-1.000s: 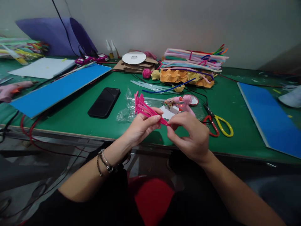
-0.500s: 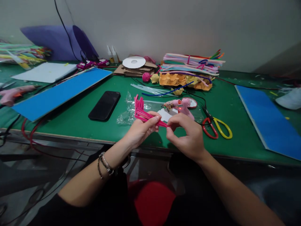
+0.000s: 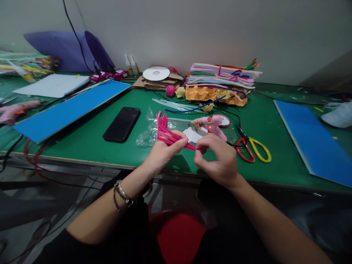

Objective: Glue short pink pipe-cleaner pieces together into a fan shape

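A bundle of bent pink pipe cleaners (image 3: 165,132) is held above the table's front part, its folded ends pointing up and left. My left hand (image 3: 168,149) is closed around the middle of the bundle, thumb on top. The thumb and fingertips of my right hand (image 3: 217,157) pinch the narrow right end. Just behind the hands, a pink glue gun (image 3: 216,128) with a lit red light lies on clear plastic wrap (image 3: 147,136), beside a white piece (image 3: 194,134).
Scissors (image 3: 254,148) with red and yellow handles lie to the right, a black phone (image 3: 121,124) to the left. Blue boards (image 3: 74,110) flank the work area. Stacked pipe cleaners (image 3: 222,77) and an orange egg carton (image 3: 200,93) stand at the back.
The folded pink strands at the left end have shifted and spread slightly. Both hands keep nearly the same place and grip.
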Motion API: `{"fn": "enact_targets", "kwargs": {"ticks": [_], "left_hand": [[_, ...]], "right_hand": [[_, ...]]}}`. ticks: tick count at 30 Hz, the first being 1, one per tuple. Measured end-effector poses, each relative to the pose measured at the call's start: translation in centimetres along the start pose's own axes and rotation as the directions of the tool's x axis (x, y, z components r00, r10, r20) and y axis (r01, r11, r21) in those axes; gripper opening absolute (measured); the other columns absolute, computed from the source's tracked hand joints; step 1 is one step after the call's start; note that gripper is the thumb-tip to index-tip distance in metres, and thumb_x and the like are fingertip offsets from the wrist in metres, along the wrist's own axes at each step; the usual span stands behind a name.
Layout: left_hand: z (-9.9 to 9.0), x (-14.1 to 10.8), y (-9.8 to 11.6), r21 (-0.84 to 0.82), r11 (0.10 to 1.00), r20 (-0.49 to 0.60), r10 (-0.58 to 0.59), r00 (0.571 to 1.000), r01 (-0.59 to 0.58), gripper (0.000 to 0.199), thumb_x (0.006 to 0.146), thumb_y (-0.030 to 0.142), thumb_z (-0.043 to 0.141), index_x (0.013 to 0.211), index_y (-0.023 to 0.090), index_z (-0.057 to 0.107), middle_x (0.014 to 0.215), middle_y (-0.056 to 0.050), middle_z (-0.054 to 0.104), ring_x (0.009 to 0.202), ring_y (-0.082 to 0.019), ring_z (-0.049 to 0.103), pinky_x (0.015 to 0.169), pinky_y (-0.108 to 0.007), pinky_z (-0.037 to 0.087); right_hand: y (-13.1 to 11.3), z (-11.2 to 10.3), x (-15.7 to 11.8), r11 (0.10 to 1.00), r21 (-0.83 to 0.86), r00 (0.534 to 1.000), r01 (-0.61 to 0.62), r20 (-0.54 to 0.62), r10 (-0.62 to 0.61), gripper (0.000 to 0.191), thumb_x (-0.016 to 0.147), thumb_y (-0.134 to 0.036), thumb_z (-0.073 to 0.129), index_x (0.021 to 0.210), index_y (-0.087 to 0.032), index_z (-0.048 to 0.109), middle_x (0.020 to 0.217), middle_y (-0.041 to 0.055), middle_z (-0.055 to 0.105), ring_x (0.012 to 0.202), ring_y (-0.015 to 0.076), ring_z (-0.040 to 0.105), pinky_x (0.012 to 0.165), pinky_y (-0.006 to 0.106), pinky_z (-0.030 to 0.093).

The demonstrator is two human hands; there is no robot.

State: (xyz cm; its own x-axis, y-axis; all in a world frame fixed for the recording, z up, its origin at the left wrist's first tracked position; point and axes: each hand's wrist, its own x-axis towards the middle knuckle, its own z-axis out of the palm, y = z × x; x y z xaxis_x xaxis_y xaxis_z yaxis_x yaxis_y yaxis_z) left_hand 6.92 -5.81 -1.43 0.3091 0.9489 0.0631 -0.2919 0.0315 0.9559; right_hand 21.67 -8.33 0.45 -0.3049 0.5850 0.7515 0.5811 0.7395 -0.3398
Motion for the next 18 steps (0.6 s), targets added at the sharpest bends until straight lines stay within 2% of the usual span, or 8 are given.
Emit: {"fn": "enact_targets", "kwargs": {"ticks": [10, 18], "left_hand": [[0.0, -0.13, 0.0, 0.055, 0.997, 0.028, 0.043, 0.999, -0.045, 0.015, 0.07, 0.031, 0.06, 0.067, 0.018, 0.053, 0.053, 0.006, 0.039, 0.048, -0.006, 0.033, 0.048, -0.022, 0.027], [-0.01, -0.11, -0.15, 0.026, 0.998, 0.039, 0.05, 0.998, -0.051, 0.014, 0.071, 0.03, 0.06, 0.067, 0.018, 0.054, 0.052, 0.006, 0.039, 0.048, -0.006, 0.033, 0.047, -0.022, 0.026]], "right_hand": [[-0.07, -0.2, 0.06, 1.0, -0.023, 1.0, 0.011, -0.017, -0.011, 0.014, 0.069, -0.005, 0.047, 0.067, -0.018, 0.047, 0.059, -0.0029, 0.049, 0.054, 0.0071, 0.046, 0.053, 0.021, 0.041], [-0.19, -0.3, 0.13, 0.999, -0.037, 1.0, 0.006, -0.012, -0.007, 0.014, 0.069, -0.006, 0.047, 0.068, -0.019, 0.046, 0.059, -0.0037, 0.05, 0.054, 0.0074, 0.047, 0.054, 0.022, 0.042]]}}
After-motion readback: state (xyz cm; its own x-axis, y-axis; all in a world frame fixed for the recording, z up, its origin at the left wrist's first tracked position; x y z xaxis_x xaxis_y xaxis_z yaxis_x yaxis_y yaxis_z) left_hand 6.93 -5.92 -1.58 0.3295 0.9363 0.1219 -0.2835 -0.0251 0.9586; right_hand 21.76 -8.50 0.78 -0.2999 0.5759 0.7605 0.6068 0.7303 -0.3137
